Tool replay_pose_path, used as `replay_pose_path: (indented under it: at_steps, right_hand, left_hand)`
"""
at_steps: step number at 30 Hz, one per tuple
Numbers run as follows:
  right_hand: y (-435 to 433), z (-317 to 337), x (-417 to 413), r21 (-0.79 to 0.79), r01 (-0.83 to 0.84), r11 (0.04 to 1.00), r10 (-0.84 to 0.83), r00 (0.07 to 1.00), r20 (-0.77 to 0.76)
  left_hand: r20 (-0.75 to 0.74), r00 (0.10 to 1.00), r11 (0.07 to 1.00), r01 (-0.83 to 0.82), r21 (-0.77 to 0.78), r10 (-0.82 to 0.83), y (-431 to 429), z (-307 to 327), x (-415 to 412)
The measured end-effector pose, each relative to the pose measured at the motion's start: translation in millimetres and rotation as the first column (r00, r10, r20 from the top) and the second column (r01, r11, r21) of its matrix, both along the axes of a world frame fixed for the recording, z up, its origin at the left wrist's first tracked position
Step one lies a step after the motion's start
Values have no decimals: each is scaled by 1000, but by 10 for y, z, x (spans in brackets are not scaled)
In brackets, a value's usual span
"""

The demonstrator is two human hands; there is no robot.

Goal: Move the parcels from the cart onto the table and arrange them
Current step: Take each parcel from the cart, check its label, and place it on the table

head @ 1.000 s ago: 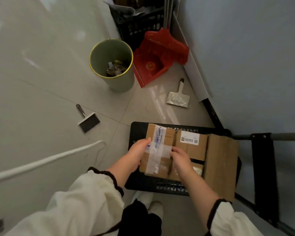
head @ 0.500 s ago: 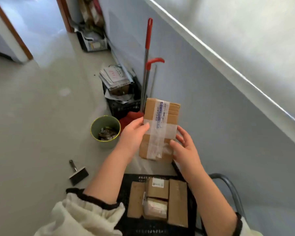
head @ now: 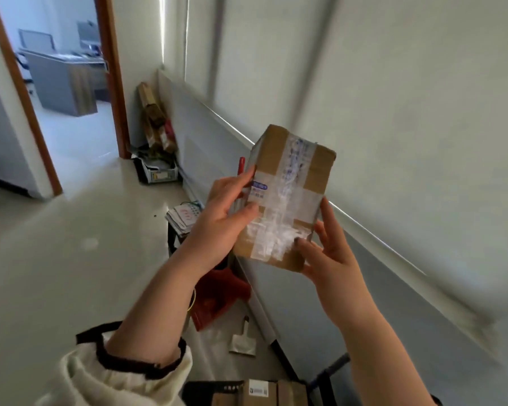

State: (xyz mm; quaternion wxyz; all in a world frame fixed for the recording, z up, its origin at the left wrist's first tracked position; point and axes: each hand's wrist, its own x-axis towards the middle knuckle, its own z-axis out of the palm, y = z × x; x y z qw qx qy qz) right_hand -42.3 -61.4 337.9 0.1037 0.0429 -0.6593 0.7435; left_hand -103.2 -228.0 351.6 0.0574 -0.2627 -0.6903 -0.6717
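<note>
Pale walls and a glossy floor run toward an open doorway, with clutter along the skirting. Held up in front of the wall, well above the cart, is a taped cardboard parcel. The left hand grips its left edge, fingers curled round and thumb pressed on the tape; the right hand cups its lower right corner, fingers spread along the side. Below the parcel, at the bottom edge of the view, other parcels sit on the cart. No table is in view, so the job looks barely begun: one parcel is lifted, none placed.
</note>
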Motion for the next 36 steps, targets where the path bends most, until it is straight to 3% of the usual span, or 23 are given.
replay_pose_path:
  at_steps: [3,5,7,10,14,17,19,20,22,24,26,30,32,36]
  right_hand:
    - [140,57,28,-184,-26,982,22,1000,-22]
    - [214,34,21,-364,-122,923,108,992,-58]
    - [244,-54,29,-483,-211,850,186,977,-99]
    - [246,-205,38,-609,-255,751,252,963,-93]
    - [310,-227,75,-648,-257,717,242,963,-114]
    - [371,-22,149,-518,-150,842,118,989,-94]
    - [384,203,237,-335,21,942,-58,993,-102]
    - [362,332,280,-210,104,972,-135,981,-138]
    - [286,507,341,109,246,963,-215,947,-237]
    - [210,554,341,365,385,848,-279,909,-310]
    - [179,537,310,448,434,782,-308,893,-328]
    - [216,534,255,418,398,816,-276,905,-324]
    - [253,527,235,439,427,791,-250,879,-406]
    - [337,381,137,470,751,463,-259,622,-739]
  left_hand:
    - [-232,970,975,-120,-185,75,156,258,205]
    - [-506,850,843,-373,-388,144,345,377,359]
    - [-650,752,709,-518,-478,112,542,431,500]
    - [-705,706,622,-581,-525,65,746,413,608]
    - [-680,732,648,-538,-538,44,753,424,611]
    - [-609,791,792,-411,-451,64,614,473,526]
    - [-376,922,957,-185,-225,90,493,514,474]
    - [-219,974,996,-76,-51,63,442,508,434]
    - [20,1000,981,18,195,-22,366,433,335]
    - [104,993,962,30,273,-60,337,322,263]
    - [132,989,951,25,308,-69,340,248,228]
    - [94,995,946,8,324,-41,334,285,174]
    - [25,1000,946,1,326,-10,331,360,150]
    - [-167,986,966,53,253,-11,351,397,161]
